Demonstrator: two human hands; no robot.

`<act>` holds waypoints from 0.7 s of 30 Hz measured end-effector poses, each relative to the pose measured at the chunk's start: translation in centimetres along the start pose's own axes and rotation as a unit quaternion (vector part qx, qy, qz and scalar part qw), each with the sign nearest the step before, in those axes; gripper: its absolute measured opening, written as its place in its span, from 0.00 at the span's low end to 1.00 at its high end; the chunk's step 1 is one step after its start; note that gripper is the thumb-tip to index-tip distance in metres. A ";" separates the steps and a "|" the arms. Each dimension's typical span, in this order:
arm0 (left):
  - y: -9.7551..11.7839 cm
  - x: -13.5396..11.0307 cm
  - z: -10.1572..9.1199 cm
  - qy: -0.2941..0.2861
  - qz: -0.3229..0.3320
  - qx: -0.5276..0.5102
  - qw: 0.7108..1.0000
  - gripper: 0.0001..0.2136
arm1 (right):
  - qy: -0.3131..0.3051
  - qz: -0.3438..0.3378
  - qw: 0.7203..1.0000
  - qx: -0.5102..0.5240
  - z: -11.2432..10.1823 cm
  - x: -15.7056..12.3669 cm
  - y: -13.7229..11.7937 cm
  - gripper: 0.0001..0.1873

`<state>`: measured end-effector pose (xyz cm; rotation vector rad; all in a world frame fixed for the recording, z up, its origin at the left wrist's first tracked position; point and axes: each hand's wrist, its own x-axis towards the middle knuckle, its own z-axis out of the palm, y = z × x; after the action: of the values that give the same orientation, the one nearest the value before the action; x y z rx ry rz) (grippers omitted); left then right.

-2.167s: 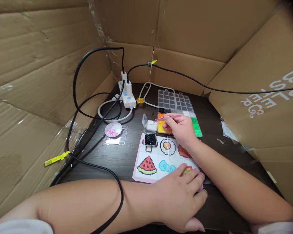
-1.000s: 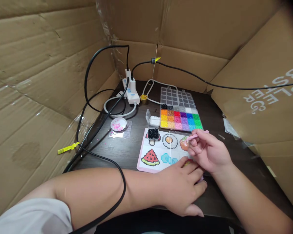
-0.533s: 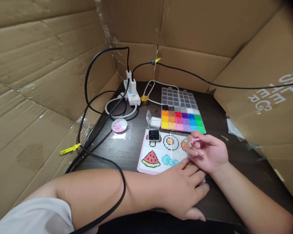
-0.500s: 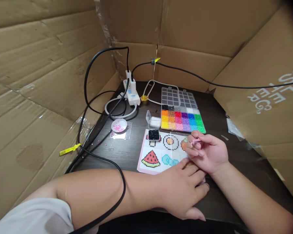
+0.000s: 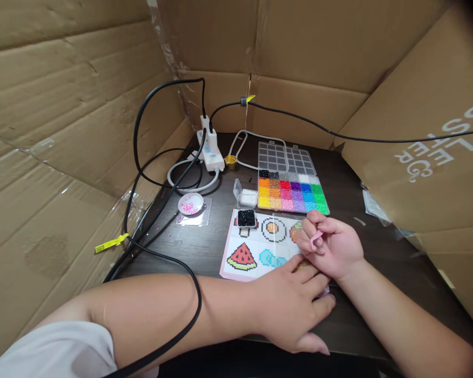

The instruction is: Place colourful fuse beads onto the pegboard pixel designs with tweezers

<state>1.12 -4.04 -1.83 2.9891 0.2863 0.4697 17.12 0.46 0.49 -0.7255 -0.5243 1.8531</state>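
Note:
My left hand [image 5: 295,307] lies palm down with its fingers spread, across the lower right of the pixel-pattern sheet [image 5: 242,257]. Just above its fingertips, my right hand [image 5: 337,247] is closed around small pink tweezers [image 5: 316,240]; their tips are hidden. The sheet shows a watermelon slice, an egg and other designs, partly covered by both hands. On its top left corner stands a small box of black beads [image 5: 246,218]. Behind the right hand is an open sorting case [image 5: 294,191] with beads of many colours.
A white dish of pink beads [image 5: 191,203] rests on a clear pegboard [image 5: 201,218] at left. A small open box of white beads [image 5: 247,197] sits beside the case. Black cables [image 5: 161,252] run from a power strip [image 5: 212,156] over my left forearm. Cardboard walls surround the table.
The fingers of my right hand have shifted slightly, and the pink tweezers now sit lower and at a different angle. My left hand stays flat. The whole view has moved a little.

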 end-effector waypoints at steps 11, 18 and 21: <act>0.0 0.1 -0.3 0.002 0.000 0.004 1.000 0.34 | 0.005 0.006 1.000 0.003 0.1 0.0 0.1 0.04; 0.0 0.1 -0.1 0.002 0.006 -0.002 1.000 0.34 | 0.011 0.018 1.000 0.009 -0.1 -0.2 0.0 0.06; 0.0 0.1 0.0 0.006 0.007 0.001 1.000 0.34 | 0.010 0.020 1.000 0.008 -0.1 -0.2 0.0 0.05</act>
<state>1.18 -4.04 -1.78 2.9937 0.2677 0.4878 17.25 0.24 0.53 -0.7471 -0.4849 1.8836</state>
